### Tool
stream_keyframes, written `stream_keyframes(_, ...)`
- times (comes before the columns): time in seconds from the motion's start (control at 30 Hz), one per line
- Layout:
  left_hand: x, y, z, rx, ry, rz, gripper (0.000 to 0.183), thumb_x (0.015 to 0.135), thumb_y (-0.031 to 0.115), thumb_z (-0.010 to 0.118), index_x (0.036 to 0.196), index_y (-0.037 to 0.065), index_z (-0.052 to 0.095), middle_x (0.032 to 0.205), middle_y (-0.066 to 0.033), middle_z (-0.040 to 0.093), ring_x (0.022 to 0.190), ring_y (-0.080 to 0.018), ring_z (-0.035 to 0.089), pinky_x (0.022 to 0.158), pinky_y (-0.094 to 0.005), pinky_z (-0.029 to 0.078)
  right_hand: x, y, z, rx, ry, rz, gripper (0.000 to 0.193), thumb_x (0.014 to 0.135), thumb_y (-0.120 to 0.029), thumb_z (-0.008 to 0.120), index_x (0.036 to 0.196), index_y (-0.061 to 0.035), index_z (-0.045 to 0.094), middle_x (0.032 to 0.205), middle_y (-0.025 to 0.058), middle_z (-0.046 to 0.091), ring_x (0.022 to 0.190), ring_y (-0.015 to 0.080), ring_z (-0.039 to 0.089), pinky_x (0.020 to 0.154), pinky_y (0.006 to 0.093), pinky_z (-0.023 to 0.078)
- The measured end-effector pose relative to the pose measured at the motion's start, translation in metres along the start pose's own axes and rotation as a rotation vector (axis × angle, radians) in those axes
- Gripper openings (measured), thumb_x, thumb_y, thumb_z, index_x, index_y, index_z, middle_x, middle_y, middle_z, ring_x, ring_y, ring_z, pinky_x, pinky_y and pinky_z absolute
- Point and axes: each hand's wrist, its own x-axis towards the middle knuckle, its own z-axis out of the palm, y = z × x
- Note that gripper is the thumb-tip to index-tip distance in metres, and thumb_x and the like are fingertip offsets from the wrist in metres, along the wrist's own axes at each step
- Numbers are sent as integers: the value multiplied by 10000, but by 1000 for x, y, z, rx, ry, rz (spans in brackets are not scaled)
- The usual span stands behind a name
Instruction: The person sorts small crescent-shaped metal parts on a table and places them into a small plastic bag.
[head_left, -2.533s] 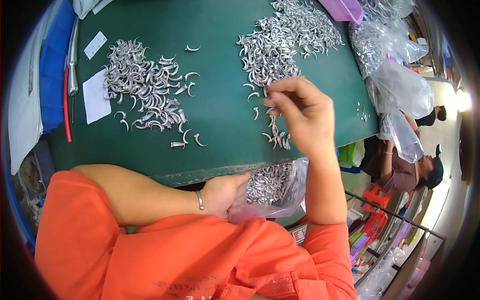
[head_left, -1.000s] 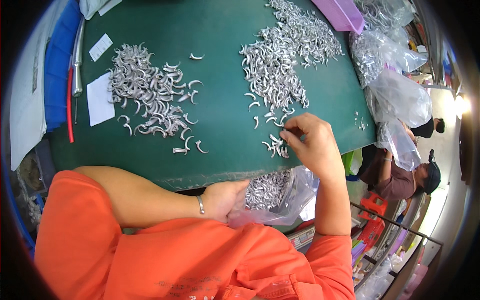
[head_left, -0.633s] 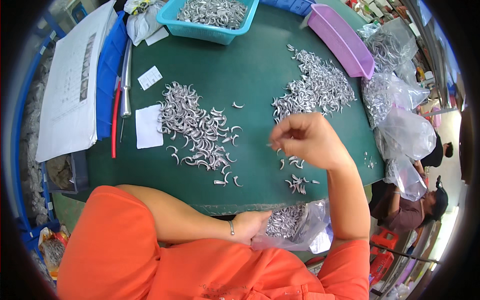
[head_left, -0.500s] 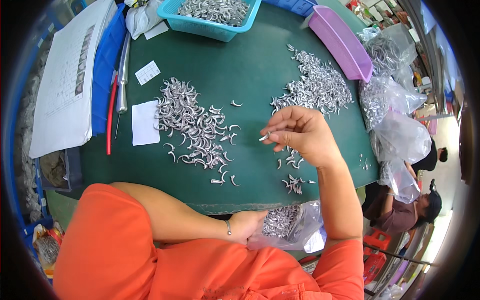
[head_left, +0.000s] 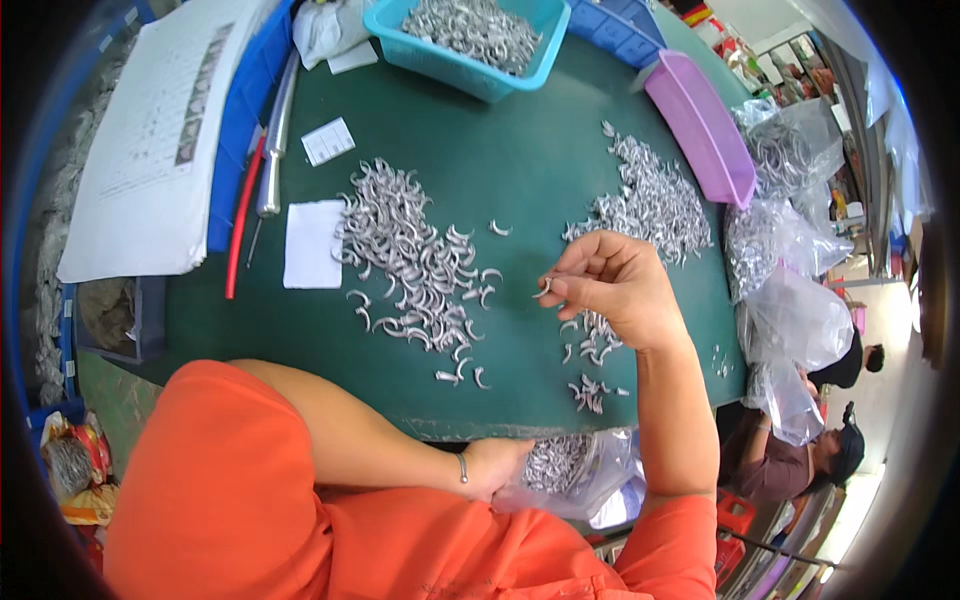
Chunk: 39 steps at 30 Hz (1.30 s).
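My right hand [head_left: 618, 288] is above the green table, closed in a pinch on a small curved metal piece [head_left: 542, 291] between thumb and fingers. A heap of similar silvery pieces [head_left: 410, 255] lies to its left. Beyond the hand spreads a second heap of small metal pieces [head_left: 655, 200], with a few more loose ones under and near the wrist. At the table's front edge my left hand [head_left: 496, 467] grips the side of a clear plastic bag [head_left: 610, 470] filled with small metal pieces. Its fingertips are partly hidden by the bag and the table edge.
A turquoise basket [head_left: 480, 75] of metal parts and a pink tray [head_left: 700, 130] stand at the back. Filled plastic bags [head_left: 795, 310] line the right side. Paper sheets [head_left: 140, 150], a red stick [head_left: 243, 220] and a metal rod [head_left: 275, 160] lie left. Two people are at far right.
The view has shifted, so the table's things appear farther right and tilted. My right hand still pinches a curved piece, now held at a different angle. The left hand stays at the bag.
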Motion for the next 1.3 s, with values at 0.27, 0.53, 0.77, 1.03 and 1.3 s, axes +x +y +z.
stream_keyframes(0.27,3,-1,-2,-47,-43,-47,410,1036,311,376,653,168,410,520,30,287,416,-124,235,403,-306,203,34,-58,-3,17,364,-508,210,850,68,567,1042,46,650,1042,147,690,947,235,671,836,326,539)
stream_keyframes(0.53,-6,12,-8,-31,-83,-46,404,1032,328,380,663,174,437,526,18,337,422,-130,300,399,-300,253,-76,71,-28,-740,-78,-565,475,572,184,514,971,-9,684,1028,142,682,998,329,632,907,395,500)
stream_keyframes(0.77,-22,21,6,-81,-73,-78,276,1040,291,376,811,164,462,530,29,333,444,-110,313,384,-255,234,-137,118,-41,-683,345,-421,487,735,180,446,1136,-12,646,1157,149,654,1115,319,597,988,381,444)
stream_keyframes(1.03,1,1,-41,-188,-424,-19,203,1025,264,409,1029,144,573,775,40,565,574,-104,487,425,-274,352,-164,135,-22,-726,663,-293,254,756,-10,736,1002,-21,671,977,119,627,870,260,607,742,331,489)
stream_keyframes(1.3,-15,17,-7,-50,33,-88,194,1015,281,441,1104,161,566,878,24,597,678,-125,564,554,-312,502,-167,118,-18,-761,553,-442,254,744,8,723,988,-31,665,989,125,631,895,295,608,784,363,492)
